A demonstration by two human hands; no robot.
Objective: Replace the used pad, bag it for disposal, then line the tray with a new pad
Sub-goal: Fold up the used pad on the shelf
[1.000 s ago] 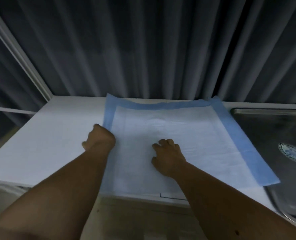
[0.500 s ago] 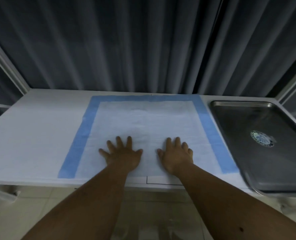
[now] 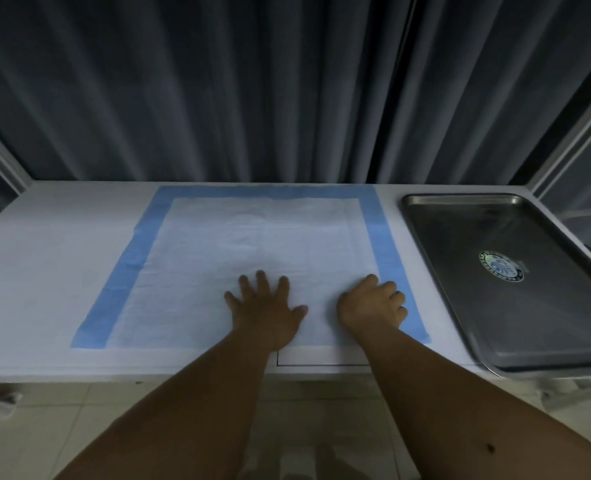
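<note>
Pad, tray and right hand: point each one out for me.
pad (image 3: 252, 244): head view, white centre panel.
tray (image 3: 460, 199): head view, far rim.
right hand (image 3: 372, 303): head view, back of the hand.

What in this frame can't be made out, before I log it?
- Head view: the print on the round sticker in the metal tray is too small and blurred to read.
- Whether the right hand pinches the pad or only presses it: its curled fingers hide the contact.
- The tray's right edge is cut off by the frame.
- The pad under the left hand is covered by the flat palm.
</note>
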